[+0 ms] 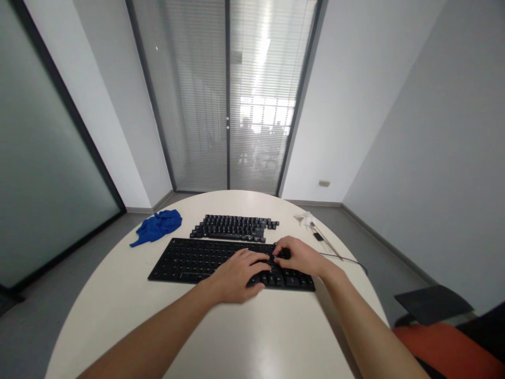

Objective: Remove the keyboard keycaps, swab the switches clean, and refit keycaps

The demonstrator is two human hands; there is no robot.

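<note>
A black keyboard (173,263) lies across the table in front of me. Its left part shows bare key sockets, while keycaps sit on its lower right part. My left hand (239,276) rests over the middle of the keyboard, fingers stretched out and apart. At the right part, my right hand (298,255) has thumb and forefinger pinched around a small dark keycap (275,258), partly hidden by the fingertips. Behind the keyboard, loose black keycaps (232,226) are laid out in rows on the table.
The round white table (252,337) holds a crumpled blue cloth (158,226) at left. At right lie white tissue (304,217), a thin stick (329,243), a small black piece (317,237) and a black cable (351,259). An orange and black chair (445,342) stands at lower right.
</note>
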